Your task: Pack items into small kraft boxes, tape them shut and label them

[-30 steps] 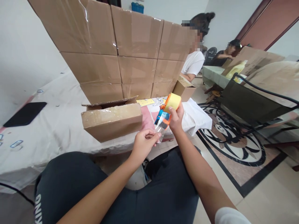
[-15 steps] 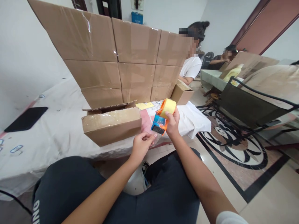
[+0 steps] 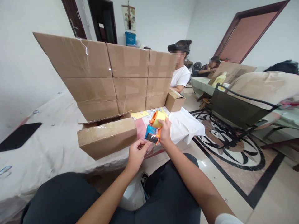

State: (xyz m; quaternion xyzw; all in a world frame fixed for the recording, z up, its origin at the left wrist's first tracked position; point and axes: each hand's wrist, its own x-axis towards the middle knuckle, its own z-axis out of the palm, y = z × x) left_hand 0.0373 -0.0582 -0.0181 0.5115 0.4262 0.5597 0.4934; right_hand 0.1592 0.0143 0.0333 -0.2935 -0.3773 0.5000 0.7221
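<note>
My right hand [image 3: 165, 130] is closed around an orange and blue tape dispenser [image 3: 150, 133] that carries a yellowish roll of tape [image 3: 159, 119]. Between the thumb and fingers of my left hand [image 3: 138, 152] the loose end of the clear tape [image 3: 147, 148] is pinched, just below the dispenser's front edge. Left of my hands, a cardboard box [image 3: 107, 137] lies on the cloth-covered table, with tape along its top face and a flap raised at the back. Both hands are above the table's near edge, apart from that box.
Stacked cardboard boxes [image 3: 112, 77] form a wall across the table [image 3: 53, 140]. A smaller box [image 3: 175, 100] stands at its right end. Behind it sits a person in a white shirt [image 3: 181, 76]. A dark folding chair [image 3: 240, 109] is at the right, and a black flat item [image 3: 21, 136] lies at the left.
The camera view has tilted up, showing more of the room. Both hands keep their hold on the tape and dispenser, which appear slightly lower and further left in the picture.
</note>
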